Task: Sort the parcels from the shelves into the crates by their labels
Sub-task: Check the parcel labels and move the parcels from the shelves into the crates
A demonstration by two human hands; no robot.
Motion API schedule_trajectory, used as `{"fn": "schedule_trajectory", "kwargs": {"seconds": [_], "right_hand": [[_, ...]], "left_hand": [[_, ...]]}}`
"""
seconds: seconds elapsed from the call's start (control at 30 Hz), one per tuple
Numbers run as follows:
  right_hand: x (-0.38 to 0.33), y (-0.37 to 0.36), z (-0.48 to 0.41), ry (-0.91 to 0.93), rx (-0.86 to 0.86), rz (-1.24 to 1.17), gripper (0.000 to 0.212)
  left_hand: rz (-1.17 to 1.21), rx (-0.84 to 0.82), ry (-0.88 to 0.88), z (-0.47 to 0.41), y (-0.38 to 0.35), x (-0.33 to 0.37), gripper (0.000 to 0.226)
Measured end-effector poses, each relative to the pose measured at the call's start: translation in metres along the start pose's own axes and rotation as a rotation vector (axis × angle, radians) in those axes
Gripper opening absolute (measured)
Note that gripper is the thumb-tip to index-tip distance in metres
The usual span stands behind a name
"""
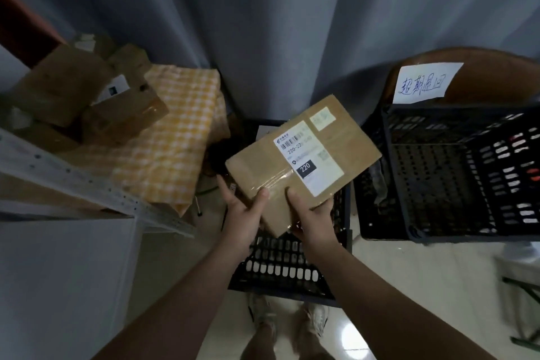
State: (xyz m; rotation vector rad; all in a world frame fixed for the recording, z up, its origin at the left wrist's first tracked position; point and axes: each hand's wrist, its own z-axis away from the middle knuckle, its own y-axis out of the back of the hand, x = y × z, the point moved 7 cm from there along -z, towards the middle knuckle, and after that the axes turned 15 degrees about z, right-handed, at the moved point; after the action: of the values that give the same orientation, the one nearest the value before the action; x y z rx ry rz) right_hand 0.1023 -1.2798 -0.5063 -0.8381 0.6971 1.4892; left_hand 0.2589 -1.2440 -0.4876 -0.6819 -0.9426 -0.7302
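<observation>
A flat brown cardboard parcel (304,161) with a white shipping label marked 220 is held face up in front of me. My left hand (242,213) grips its near left corner, thumb on top. My right hand (312,219) grips the near edge beside it, thumb on the taped seam. The parcel hangs above a dark plastic crate (280,269) that stands on the floor at my feet. A second black crate (455,172) stands to the right, with a handwritten paper sign (423,83) behind it.
On the left a metal shelf (87,181) carries several brown parcels (67,90) and a yellow checked cloth (175,137). Grey curtains (263,23) hang behind. My shoes (289,318) show on the pale tiled floor.
</observation>
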Motion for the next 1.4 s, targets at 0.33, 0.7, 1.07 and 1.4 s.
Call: {"fn": "schedule_trajectory", "kwargs": {"seconds": [0.33, 0.7, 1.07, 1.4], "right_hand": [[0.016, 0.032, -0.064, 0.165, 0.059, 0.389, 0.086], [0.082, 0.06, -0.13, 0.151, 0.139, 1.335, 0.074], [0.157, 0.065, -0.201, 0.064, -0.004, 1.876, 0.128], [0.183, 0.072, -0.223, 0.003, 0.08, 1.714, 0.114]], "left_hand": [[-0.513, -0.079, -0.03, -0.071, 0.009, -0.046, 0.088], [-0.625, -0.261, 0.138, -0.131, -0.032, -0.163, 0.051], [-0.626, -0.35, 0.144, -0.202, -0.058, -0.257, 0.046], [-1.214, -0.574, -0.179, -0.261, -0.045, -0.259, 0.049]]}}
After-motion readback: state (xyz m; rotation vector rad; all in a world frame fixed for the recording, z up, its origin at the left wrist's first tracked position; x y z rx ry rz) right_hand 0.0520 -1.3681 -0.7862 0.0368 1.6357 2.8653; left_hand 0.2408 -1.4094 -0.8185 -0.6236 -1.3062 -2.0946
